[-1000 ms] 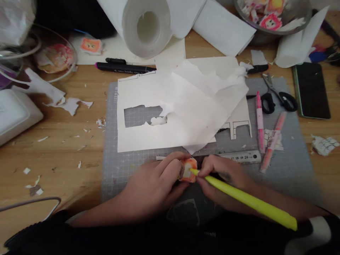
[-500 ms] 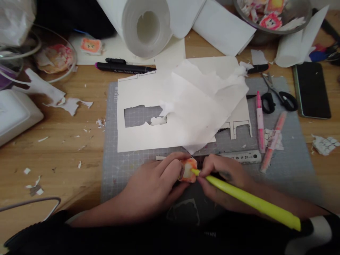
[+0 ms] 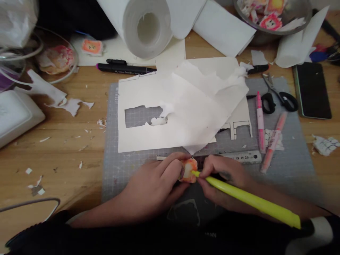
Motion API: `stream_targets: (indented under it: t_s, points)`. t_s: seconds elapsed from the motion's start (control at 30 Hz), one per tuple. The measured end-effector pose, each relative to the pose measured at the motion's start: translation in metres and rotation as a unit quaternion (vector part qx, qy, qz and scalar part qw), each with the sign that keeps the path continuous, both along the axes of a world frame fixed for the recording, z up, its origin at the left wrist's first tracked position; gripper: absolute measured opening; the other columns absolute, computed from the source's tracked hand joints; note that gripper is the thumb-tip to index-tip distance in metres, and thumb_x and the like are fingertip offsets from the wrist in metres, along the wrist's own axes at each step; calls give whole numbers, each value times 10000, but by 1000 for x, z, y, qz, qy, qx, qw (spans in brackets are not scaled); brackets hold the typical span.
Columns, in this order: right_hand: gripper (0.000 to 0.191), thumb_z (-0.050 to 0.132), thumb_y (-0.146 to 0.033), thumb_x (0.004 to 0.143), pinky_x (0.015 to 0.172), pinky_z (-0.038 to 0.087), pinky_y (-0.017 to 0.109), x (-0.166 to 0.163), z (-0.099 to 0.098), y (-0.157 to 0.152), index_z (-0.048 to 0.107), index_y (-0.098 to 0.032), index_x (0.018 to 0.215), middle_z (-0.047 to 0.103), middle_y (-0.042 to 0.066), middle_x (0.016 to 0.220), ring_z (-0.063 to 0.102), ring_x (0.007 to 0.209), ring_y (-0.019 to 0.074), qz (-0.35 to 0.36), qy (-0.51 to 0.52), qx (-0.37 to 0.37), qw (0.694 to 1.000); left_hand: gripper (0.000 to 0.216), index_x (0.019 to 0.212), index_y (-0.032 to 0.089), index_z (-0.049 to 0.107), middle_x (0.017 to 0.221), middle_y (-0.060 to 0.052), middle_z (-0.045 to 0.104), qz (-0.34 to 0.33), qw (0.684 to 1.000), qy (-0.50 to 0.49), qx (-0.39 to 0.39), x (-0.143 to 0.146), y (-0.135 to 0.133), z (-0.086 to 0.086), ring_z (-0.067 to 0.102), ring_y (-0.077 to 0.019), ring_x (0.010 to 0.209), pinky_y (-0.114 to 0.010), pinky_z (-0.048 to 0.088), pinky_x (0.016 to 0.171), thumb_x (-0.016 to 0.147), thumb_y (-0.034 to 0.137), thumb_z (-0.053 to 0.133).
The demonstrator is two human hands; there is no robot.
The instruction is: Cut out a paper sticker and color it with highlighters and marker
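Note:
My left hand (image 3: 159, 180) pinches the edge of a small paper piece (image 3: 189, 171), orange around its rim and pale yellow in the middle. Closed around a yellow highlighter (image 3: 249, 199), my right hand (image 3: 225, 180) brings its tip onto the right side of that piece. Both hands are low over a grey cutting mat (image 3: 127, 141). Just behind them lies a steel ruler (image 3: 239, 157), partly hidden by the hands. Beyond it a crumpled white tissue (image 3: 202, 102) covers part of a white sheet with cut-out holes (image 3: 140, 138).
Pink (image 3: 260, 124) and orange (image 3: 273, 145) highlighters lie on the right, near scissors (image 3: 277, 94) and a phone (image 3: 313, 90). A paper roll (image 3: 130, 28) and a metal bowl of coloured paper pieces (image 3: 297, 28) stand at the back. Black pens (image 3: 124, 67) lie left of centre; paper scraps litter the wood.
Both hands keep almost the same pose, with the highlighter tip still on the paper piece. The whole view has shifted very slightly.

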State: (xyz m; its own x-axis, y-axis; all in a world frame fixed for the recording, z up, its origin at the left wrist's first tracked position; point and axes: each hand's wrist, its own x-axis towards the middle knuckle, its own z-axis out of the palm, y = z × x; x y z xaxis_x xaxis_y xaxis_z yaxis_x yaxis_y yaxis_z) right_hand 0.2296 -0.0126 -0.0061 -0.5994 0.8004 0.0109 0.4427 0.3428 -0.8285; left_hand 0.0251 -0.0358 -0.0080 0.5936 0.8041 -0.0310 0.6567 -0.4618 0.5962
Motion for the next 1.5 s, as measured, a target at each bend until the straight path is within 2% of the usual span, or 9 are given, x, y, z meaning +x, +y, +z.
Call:
stream_targets:
  t_s: [0.17, 0.3, 0.43, 0.57, 0.7, 1.1, 1.27, 1.4, 1.5]
  points:
    - [85, 554, -163, 721, 533, 404, 193, 0, -1, -1, 488, -205, 687, 571, -39, 598, 543, 536, 95, 46, 3, 2, 999, 93, 847, 198, 401, 1151, -107, 626, -5, 1000, -1, -6, 0, 0, 1, 680, -233, 836, -364, 565, 599, 879, 234, 480]
    - [84, 568, -168, 750, 524, 396, 181, 1, -5, -2, 495, -210, 761, 588, -45, 643, 546, 539, 82, -11, -2, 4, 1000, 103, 852, 197, 402, 1137, -109, 632, -1, 1000, 0, -3, 0, 0, -1, 680, -236, 846, -366, 568, 607, 878, 245, 489]
    - [97, 603, -171, 726, 577, 420, 188, 1, -6, -2, 525, -220, 758, 613, -50, 667, 580, 594, 92, 65, 12, 12, 998, 111, 839, 201, 399, 1135, -107, 634, -2, 1000, 0, 1, 0, 0, -1, 684, -230, 818, -354, 565, 590, 866, 231, 502]
    - [55, 568, -162, 752, 547, 419, 182, 0, -5, -2, 539, -208, 759, 621, -38, 658, 579, 567, 87, 10, -11, 13, 1000, 110, 841, 201, 400, 1128, -106, 639, 0, 1000, -5, -2, 0, 0, 1, 683, -237, 845, -362, 569, 602, 868, 234, 501]
    - [47, 587, -187, 746, 598, 452, 200, -2, -4, -1, 550, -214, 738, 642, -38, 665, 605, 605, 105, 77, 3, 17, 997, 106, 848, 198, 406, 1141, -111, 633, 0, 1000, -4, -8, 0, 0, 0, 685, -233, 827, -359, 568, 600, 857, 212, 511]
    - [72, 602, -213, 793, 600, 456, 197, 3, -9, -2, 582, -233, 860, 677, -35, 758, 626, 640, 105, 20, -4, -24, 999, 170, 899, 199, 395, 1139, -102, 644, 29, 999, -33, -25, 0, -2, -1, 678, -218, 892, -327, 568, 656, 843, 226, 553]
    - [79, 613, -240, 798, 669, 473, 209, 3, -7, -1, 601, -233, 876, 697, -28, 799, 651, 715, 117, 102, 14, -31, 994, 220, 920, 201, 382, 1117, -110, 653, 35, 998, -42, -25, 1, -2, -3, 676, -213, 902, -316, 572, 669, 823, 217, 579]
    - [53, 591, -243, 808, 631, 479, 209, 0, -5, -1, 611, -222, 853, 702, -20, 777, 653, 670, 118, 28, -10, -44, 999, 209, 935, 198, 376, 1125, -128, 649, 39, 998, -46, -18, 0, -3, -4, 679, -223, 889, -339, 578, 665, 837, 228, 558]
    - [56, 608, -240, 791, 657, 481, 215, 0, -6, -1, 615, -227, 845, 697, -28, 766, 655, 695, 122, 89, 3, -31, 996, 211, 922, 200, 370, 1123, -130, 648, 40, 997, -54, -24, 0, -3, -4, 673, -223, 918, -335, 579, 683, 830, 214, 560]
